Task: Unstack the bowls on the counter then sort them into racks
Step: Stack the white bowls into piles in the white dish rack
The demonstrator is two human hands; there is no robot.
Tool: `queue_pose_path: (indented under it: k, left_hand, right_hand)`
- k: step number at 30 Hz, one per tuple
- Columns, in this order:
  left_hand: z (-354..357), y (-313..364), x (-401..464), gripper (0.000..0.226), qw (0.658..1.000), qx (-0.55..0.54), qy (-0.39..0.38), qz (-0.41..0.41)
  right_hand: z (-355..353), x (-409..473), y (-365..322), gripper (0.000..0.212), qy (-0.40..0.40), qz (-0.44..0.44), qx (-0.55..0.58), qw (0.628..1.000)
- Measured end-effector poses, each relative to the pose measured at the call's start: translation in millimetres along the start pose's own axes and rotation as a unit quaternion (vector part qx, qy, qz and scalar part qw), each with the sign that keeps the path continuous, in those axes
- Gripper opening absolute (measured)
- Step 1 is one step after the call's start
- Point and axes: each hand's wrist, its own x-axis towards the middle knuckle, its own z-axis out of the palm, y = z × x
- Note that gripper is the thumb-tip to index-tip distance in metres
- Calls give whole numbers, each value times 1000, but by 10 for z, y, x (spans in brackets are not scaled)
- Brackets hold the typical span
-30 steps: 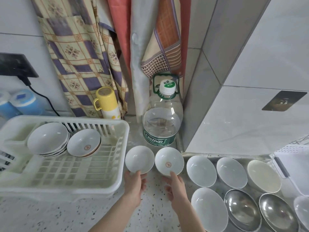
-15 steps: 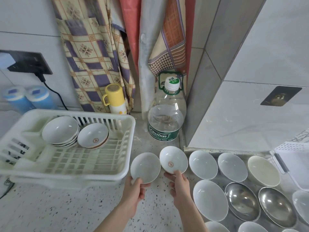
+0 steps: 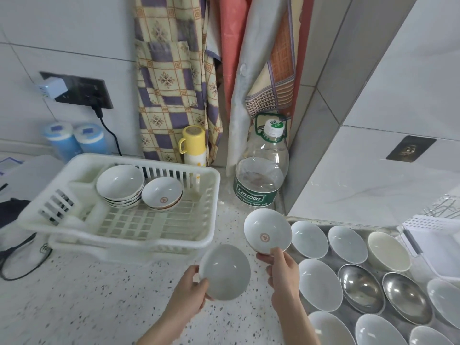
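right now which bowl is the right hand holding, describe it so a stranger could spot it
Start at the big clear plastic water bottle with the green label in the wall corner. Just in front of it, the right hand pinches the near rim of a small white bowl. Unlike the plain grey-white bowl in the left hand, it has a red-brown emblem inside.

A speckled terrazzo bench (image 3: 74,307) carries a white plastic rack (image 3: 139,227) on the left, a large clear water bottle (image 3: 261,175) and a yellow flask (image 3: 193,145) at the back. To the right, white bowls (image 3: 316,285) and two steel bowls (image 3: 361,285) lie side by side in rows.
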Motion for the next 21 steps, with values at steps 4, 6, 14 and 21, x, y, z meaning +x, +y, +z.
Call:
queue_pose_path:
  k: [4, 6, 14, 21]
  left_hand:
    - [-299, 91, -227, 29, 999, 3, -30, 24]
    - [-476, 172, -317, 30, 999, -6, -40, 33]
    - [-1306, 467, -353, 28, 996, -59, -10, 72]
    - [-1993, 542, -88, 25, 992, -81, 50, 79]
  right_hand:
    - [191, -215, -168, 19, -15, -12, 41, 999]
    - [311, -313, -244, 18, -20, -18, 62, 998]
    - [953, -615, -374, 19, -41, -58, 58, 996]
    - [1602, -689, -312, 21, -59, -72, 16, 996]
